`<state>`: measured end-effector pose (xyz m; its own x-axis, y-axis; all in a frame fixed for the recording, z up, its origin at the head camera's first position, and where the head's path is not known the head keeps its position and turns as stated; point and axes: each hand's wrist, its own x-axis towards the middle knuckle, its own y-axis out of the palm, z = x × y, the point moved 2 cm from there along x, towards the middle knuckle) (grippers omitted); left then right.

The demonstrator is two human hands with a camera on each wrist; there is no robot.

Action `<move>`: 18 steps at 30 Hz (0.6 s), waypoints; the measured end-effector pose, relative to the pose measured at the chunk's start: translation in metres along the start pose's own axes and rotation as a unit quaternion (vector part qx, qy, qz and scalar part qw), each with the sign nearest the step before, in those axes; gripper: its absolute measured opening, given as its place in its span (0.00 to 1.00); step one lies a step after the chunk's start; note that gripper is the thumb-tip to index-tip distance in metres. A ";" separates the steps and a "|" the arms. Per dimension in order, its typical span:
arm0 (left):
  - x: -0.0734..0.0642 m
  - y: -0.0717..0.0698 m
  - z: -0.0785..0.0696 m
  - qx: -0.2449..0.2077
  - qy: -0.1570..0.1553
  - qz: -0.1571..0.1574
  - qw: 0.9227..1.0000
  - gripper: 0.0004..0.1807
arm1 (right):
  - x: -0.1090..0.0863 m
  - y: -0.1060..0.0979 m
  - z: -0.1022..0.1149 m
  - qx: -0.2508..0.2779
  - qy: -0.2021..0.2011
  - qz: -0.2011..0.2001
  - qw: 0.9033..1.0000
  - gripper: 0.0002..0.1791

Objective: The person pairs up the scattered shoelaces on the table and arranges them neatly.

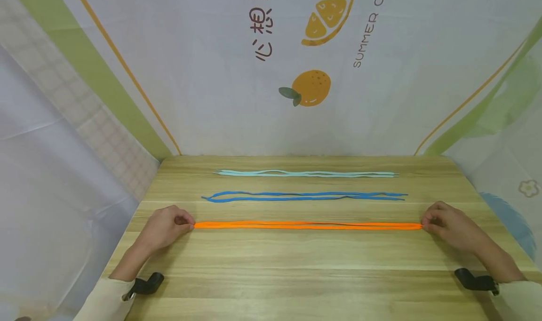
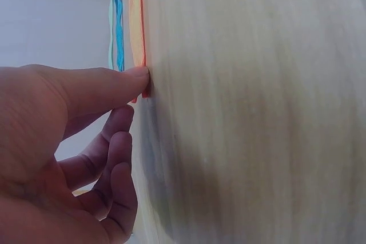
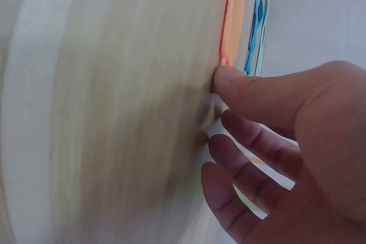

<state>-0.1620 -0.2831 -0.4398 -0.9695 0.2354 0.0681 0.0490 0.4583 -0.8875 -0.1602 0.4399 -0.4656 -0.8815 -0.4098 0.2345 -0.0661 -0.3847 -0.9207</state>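
An orange shoelace (image 1: 254, 223), folded double, stretches straight from side to side along the wooden table. My left hand (image 1: 167, 227) pinches its left end between thumb and fingertip. At the opposite end, my right hand (image 1: 459, 229) pinches the lace in the same way. In the left wrist view, short bits of the orange lace (image 2: 136, 21) poke out below the thumb, while the other fingers curl loosely. The right wrist view has the thumb pressing on the lace's end (image 3: 231, 27). Just beyond lies a doubled blue shoelace (image 1: 271, 199), its strands slightly apart.
A pale mint shoelace (image 1: 360, 173), also doubled, lies near the back edge of the wooden table (image 1: 305, 269). Behind the table hangs a white cloth (image 1: 220, 76) printed with oranges and lettering. Black wrist mounts (image 1: 148, 283) sit at both sleeves.
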 end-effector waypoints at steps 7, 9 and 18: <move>0.001 0.000 0.000 -0.001 0.004 0.005 1.000 0.04 | -0.001 0.000 0.002 -0.002 0.005 -0.001 1.000 0.21; 0.002 0.000 0.000 -0.004 0.001 0.009 1.000 0.04 | -0.001 -0.002 0.003 0.003 0.011 0.004 1.000 0.19; 0.012 -0.009 -0.017 -0.022 0.013 -0.001 1.000 0.11 | 0.016 -0.015 0.016 0.008 0.027 0.006 1.000 0.12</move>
<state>-0.1695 -0.2699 -0.4233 -0.9633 0.2554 0.0826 0.0572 0.4962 -0.8663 -0.1661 0.4262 -0.4428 -0.9065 -0.3685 0.2061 -0.0488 -0.3935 -0.9180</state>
